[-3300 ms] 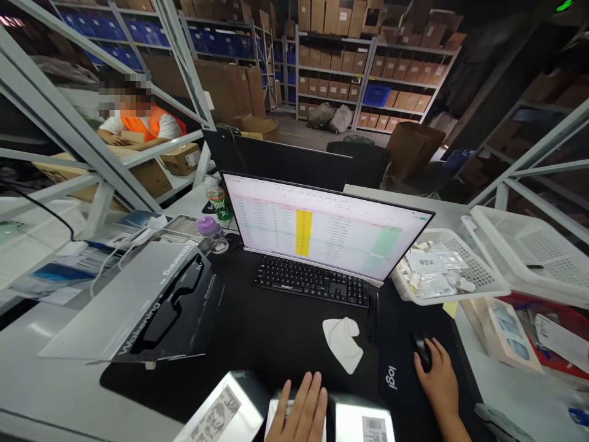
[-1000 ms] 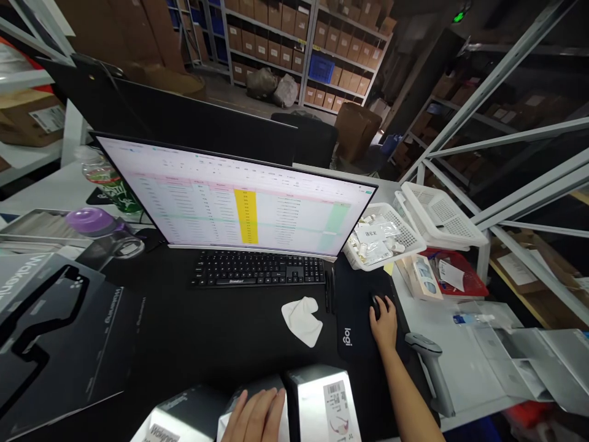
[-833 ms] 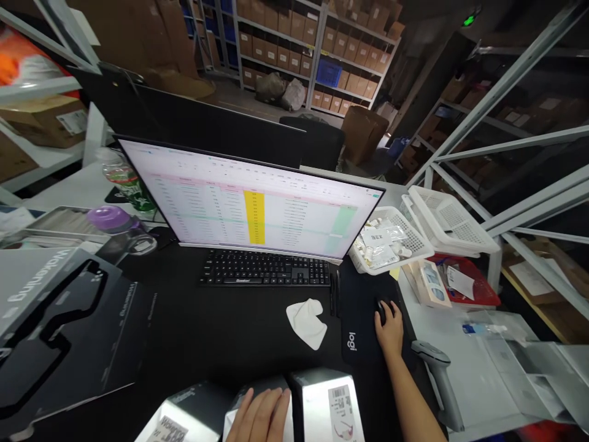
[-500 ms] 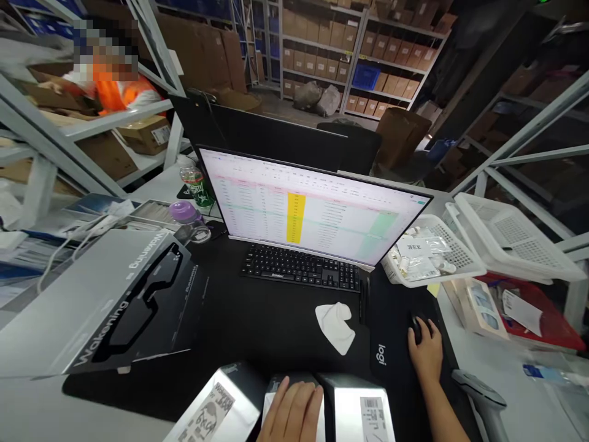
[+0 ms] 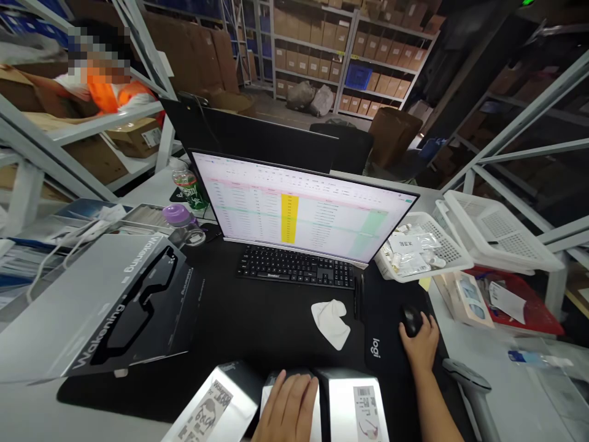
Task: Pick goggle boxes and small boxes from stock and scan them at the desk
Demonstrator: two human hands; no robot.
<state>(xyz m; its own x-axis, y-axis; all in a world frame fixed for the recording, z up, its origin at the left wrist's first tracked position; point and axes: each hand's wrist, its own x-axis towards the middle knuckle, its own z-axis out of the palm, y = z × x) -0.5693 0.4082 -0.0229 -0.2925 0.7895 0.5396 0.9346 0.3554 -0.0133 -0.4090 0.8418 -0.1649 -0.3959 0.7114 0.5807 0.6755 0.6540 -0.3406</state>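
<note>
The left hand (image 5: pixel 289 405) lies with its fingers close together and slightly bent on the middle box (image 5: pixel 316 417) at the desk's near edge; whether it grips the box cannot be told. A left box (image 5: pixel 211 408), tilted, and a right box (image 5: pixel 343 408) stand on either side. The right hand (image 5: pixel 421 344) holds the mouse (image 5: pixel 411 319) between thumb and fingers, on the mouse pad (image 5: pixel 386 307) toward the desk's right edge. A scanner (image 5: pixel 469 377) lies just beside that forearm. Beyond the boxes lies a white cloth (image 5: pixel 331 323), then the keyboard (image 5: pixel 294 268) below the screen (image 5: pixel 322 215). A white basket (image 5: pixel 453 245) sits near the desk's far right corner; a large grey box (image 5: pixel 115 307) fills the left side, near a purple-lidded bottle (image 5: pixel 177 215).
</note>
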